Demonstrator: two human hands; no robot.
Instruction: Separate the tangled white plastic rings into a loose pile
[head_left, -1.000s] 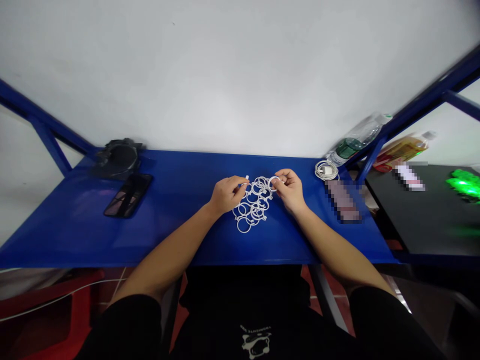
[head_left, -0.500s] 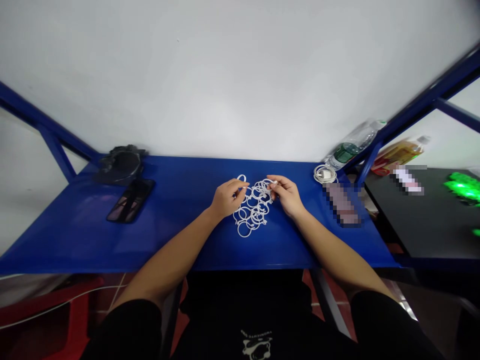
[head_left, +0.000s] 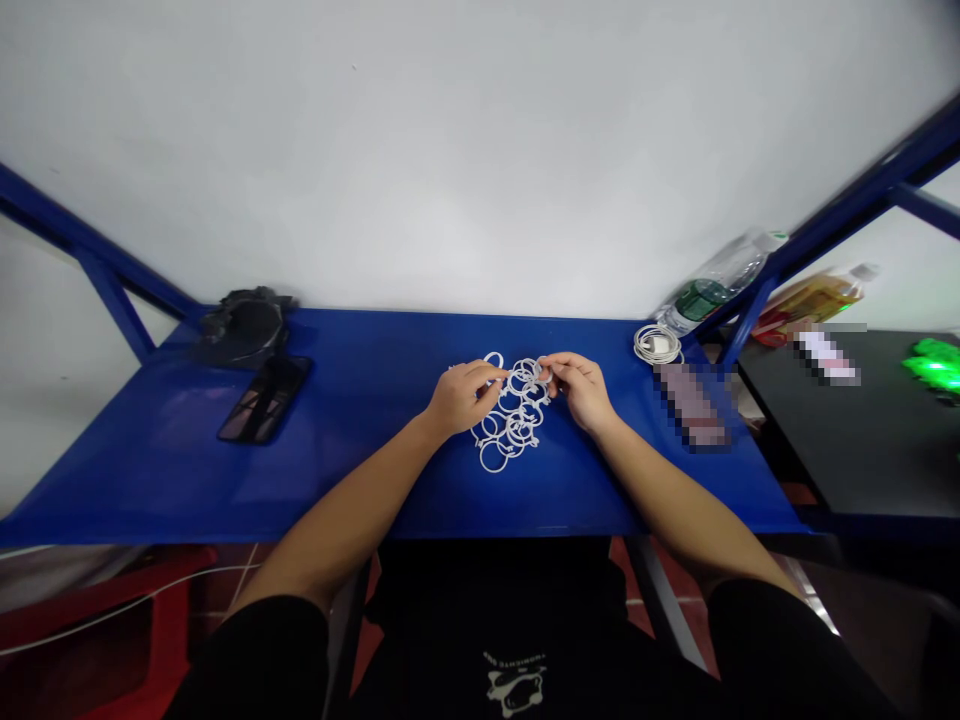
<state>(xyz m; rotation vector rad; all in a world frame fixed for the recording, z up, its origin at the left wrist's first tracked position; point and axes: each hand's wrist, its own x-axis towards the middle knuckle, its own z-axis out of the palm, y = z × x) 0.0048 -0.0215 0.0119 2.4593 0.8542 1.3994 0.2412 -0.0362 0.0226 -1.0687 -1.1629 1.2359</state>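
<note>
Two bare hands work over one blue table (head_left: pixel 360 480), near the centre of the frame. Between and below them lie at least ten white rings (head_left: pixel 494 457), overlapping in one loose pile that runs down toward the lower middle.

The left hand (head_left: pixel 459 398), left of the pile, has its thumb and forefinger pinched together on one raised ring (head_left: pixel 493 360), which shows just above the fingertips. The right hand (head_left: pixel 586 390), at the pile's upper right, has its thumb and forefinger nearly together at another ring; the fingers cover too much to tell whether they grip it.

At the left of the frame are one black phone (head_left: pixel 265 400) and, just above it, one black bundle (head_left: pixel 247 325). At the right are one coiled white cable (head_left: pixel 651 358) with one plug (head_left: pixel 660 343), and two bottles, one clear (head_left: pixel 712 287) and one yellowish (head_left: pixel 817 300). One dark table (head_left: pixel 862 440) stands beyond. One red chair (head_left: pixel 169 640) shows at lower left.
</note>
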